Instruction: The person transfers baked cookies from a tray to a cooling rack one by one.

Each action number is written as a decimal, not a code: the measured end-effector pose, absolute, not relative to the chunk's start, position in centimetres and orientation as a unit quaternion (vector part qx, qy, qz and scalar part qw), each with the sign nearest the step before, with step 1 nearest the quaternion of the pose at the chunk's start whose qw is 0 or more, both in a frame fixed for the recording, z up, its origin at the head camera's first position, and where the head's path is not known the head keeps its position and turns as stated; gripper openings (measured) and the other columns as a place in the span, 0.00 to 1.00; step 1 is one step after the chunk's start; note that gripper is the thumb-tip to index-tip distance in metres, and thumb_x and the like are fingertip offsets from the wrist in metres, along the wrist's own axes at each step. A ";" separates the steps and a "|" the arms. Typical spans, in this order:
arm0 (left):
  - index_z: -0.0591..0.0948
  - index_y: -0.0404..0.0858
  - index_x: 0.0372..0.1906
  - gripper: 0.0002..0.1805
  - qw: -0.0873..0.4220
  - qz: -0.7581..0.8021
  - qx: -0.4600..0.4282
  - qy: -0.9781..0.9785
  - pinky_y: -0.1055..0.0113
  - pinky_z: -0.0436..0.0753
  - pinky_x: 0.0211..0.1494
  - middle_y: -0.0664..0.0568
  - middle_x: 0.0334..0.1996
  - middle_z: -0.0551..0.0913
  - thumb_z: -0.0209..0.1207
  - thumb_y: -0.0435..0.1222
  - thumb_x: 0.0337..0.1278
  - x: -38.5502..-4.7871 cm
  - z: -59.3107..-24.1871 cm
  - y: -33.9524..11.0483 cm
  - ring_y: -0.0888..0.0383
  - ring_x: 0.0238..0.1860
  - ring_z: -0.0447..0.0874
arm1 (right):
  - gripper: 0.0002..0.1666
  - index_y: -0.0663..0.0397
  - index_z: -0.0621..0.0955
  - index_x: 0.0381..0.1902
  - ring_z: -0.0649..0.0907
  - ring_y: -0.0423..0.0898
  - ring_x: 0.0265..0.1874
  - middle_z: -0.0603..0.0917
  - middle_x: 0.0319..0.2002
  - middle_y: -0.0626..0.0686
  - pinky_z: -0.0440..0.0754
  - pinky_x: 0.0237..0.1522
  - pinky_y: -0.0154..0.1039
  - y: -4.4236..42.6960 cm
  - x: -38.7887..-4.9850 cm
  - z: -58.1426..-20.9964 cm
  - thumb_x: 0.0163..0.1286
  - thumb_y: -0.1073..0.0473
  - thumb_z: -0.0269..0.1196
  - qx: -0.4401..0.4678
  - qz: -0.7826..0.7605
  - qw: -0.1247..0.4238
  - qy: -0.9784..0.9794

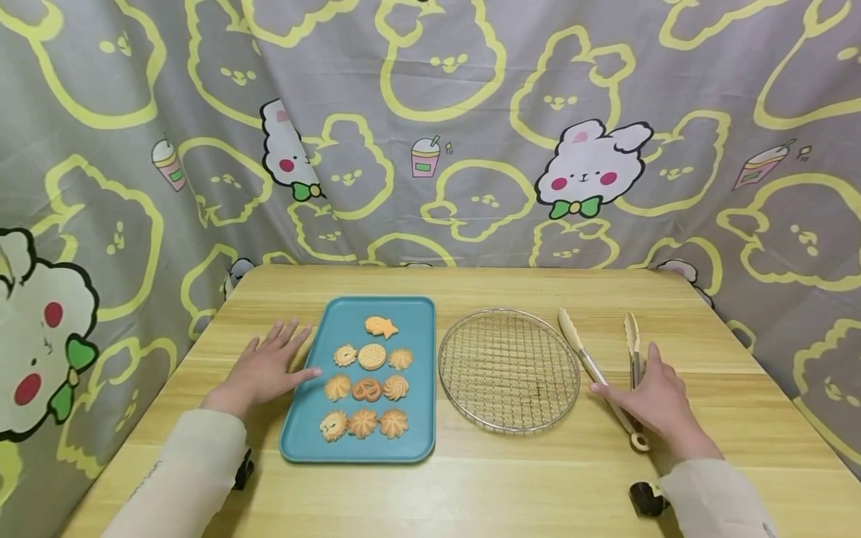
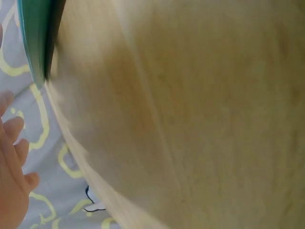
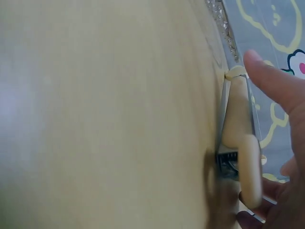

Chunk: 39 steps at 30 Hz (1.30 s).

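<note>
In the head view, a blue-green tray (image 1: 420, 321) carries several cookies (image 1: 371, 356) in rows, with a fish-shaped cookie (image 1: 381, 326) at the far end. My left hand (image 1: 265, 368) is spread at the tray's left edge, thumb over the rim; whether it touches is unclear. Spread tongs (image 1: 592, 368) lie right of a round wire rack (image 1: 509, 371). Over their handles my right hand (image 1: 662, 407) is open, thumb to the left. The right wrist view shows the tongs' ring end (image 3: 249, 167) between the thumb and fingers of my hand (image 3: 296, 138); no grip is visible.
A wooden table (image 1: 471, 497) bears everything. Behind it and at the sides hangs a grey curtain (image 1: 464, 138) with yellow outlines and white rabbit heads. Dark objects (image 1: 648, 499) show beneath both wrists.
</note>
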<state>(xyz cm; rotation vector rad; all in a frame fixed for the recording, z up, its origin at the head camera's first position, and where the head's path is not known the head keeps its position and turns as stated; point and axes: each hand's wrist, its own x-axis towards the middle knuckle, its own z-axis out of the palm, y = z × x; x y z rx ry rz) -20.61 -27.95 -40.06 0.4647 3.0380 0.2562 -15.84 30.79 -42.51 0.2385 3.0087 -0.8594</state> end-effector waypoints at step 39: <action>0.59 0.29 0.71 0.39 0.068 0.136 0.208 0.966 0.39 0.56 0.67 0.34 0.70 0.58 0.55 0.48 0.66 -20.5 -41.3 -28.6 0.35 0.69 0.51 | 0.72 0.70 0.43 0.73 0.55 0.78 0.57 0.53 0.63 0.81 0.58 0.47 0.71 29.8 -15.4 -44.4 0.53 0.29 0.66 0.143 -0.292 -0.026 0.945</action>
